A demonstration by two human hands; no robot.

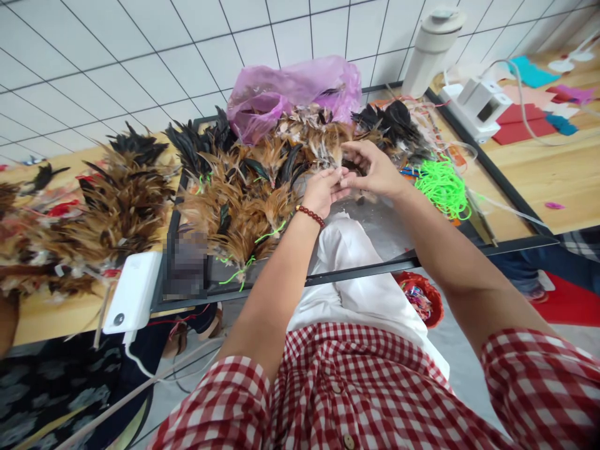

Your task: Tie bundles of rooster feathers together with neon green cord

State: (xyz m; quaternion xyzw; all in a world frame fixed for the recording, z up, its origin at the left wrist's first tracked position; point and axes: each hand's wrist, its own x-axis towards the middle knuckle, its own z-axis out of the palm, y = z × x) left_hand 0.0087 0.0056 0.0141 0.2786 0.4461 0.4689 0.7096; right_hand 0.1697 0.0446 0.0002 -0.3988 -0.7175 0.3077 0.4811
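Bunched brown and pale feathers (pixel 328 155) rise from the fingertips of my left hand (pixel 323 190), which is closed in a pinch at their lower ends. A red bead bracelet circles that wrist. My right hand (pixel 375 167) is curved beside the same feathers, index finger and thumb apart. Its index finger reaches the feathers' side, and its thumb is close to my left fingertips. Brown feather bundles (pixel 244 187), some tied with green string, lie left of my hands in a dark-framed tray (pixel 356 273). A tangle of neon green string (pixel 440 187) sits to the right.
A pink plastic bag (pixel 295 87) stands behind the feathers. Black feathers (pixel 394 122) lie at the back right, near a white bottle (pixel 431 50) and a white power strip (pixel 473 112). A white power bank (pixel 134 292) rests by the tray's left edge, next to more feathers (pixel 126 194).
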